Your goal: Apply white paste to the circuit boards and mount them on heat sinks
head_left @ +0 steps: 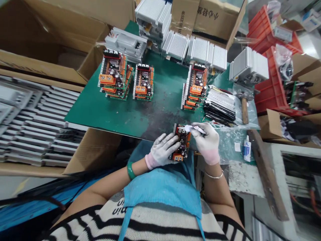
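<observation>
Circuit board (184, 144), dark with orange block (178, 157): left hand (164, 149) grips it, right hand (206, 139) pinches white tube (188, 128).

The one view looks from head height, forward and steeply down. It sits near enough to catch the apron (163, 189) just behind the left hand (164, 149) and right hand (207, 139). Beyond them it faces across the table (100, 112), reaching a carton (37, 65) leftward and red crates (267, 80) rightward.
</observation>
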The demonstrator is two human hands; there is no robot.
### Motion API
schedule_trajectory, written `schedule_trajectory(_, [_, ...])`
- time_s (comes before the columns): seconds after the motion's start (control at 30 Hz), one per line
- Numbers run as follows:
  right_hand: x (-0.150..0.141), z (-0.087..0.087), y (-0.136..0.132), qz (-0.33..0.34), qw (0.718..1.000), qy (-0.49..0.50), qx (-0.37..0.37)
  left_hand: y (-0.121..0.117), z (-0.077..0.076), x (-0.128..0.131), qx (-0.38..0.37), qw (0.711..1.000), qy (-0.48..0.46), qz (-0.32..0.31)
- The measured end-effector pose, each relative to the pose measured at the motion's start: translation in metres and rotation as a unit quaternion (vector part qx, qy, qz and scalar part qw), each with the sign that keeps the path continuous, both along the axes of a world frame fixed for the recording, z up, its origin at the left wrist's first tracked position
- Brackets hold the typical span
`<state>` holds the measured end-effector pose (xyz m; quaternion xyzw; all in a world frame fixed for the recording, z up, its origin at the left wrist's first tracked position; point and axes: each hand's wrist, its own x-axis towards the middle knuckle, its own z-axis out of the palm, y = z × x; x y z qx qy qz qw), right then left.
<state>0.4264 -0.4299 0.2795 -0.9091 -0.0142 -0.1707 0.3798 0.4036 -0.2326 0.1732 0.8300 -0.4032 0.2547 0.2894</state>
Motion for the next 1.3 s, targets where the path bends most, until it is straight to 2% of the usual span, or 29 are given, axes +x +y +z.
schedule_trajectory(0.2, [0.011,0.016,-0.008,0.045,0.996,0.020,-0.073,0.000,0.000,0.000,0.003,1.000,0.006,0.000])
schedule_trajectory(0.33, [0.008,0.021,-0.021,0.030,0.995,0.015,-0.095,0.000,0.002,0.000,0.006,1.000,0.008,0.006])
schedule_trajectory(0.43, [-0.002,0.014,-0.025,-0.004,0.996,-0.016,-0.087,0.000,0.003,0.000,0.022,1.000,0.015,0.012])
schedule_trajectory(0.63, [-0.026,-0.014,-0.022,-0.067,0.989,-0.093,-0.089,-0.001,0.003,-0.001,0.027,0.999,0.024,0.019])
schedule_trajectory(0.93, [-0.047,-0.033,-0.021,-0.046,0.980,-0.150,-0.122,-0.003,0.006,0.000,0.006,1.000,0.027,0.013])
schedule_trajectory(1.07, [-0.049,-0.036,-0.016,0.008,0.976,-0.168,-0.141,-0.003,0.007,-0.001,0.013,0.999,0.033,0.015])
schedule_trajectory(1.23, [-0.046,-0.033,0.001,0.121,0.953,-0.108,-0.255,-0.004,0.005,-0.002,0.031,0.998,0.046,0.026])
schedule_trajectory(1.3, [-0.043,-0.032,0.008,0.166,0.945,-0.094,-0.266,-0.005,0.004,-0.003,0.017,0.999,0.039,0.031])
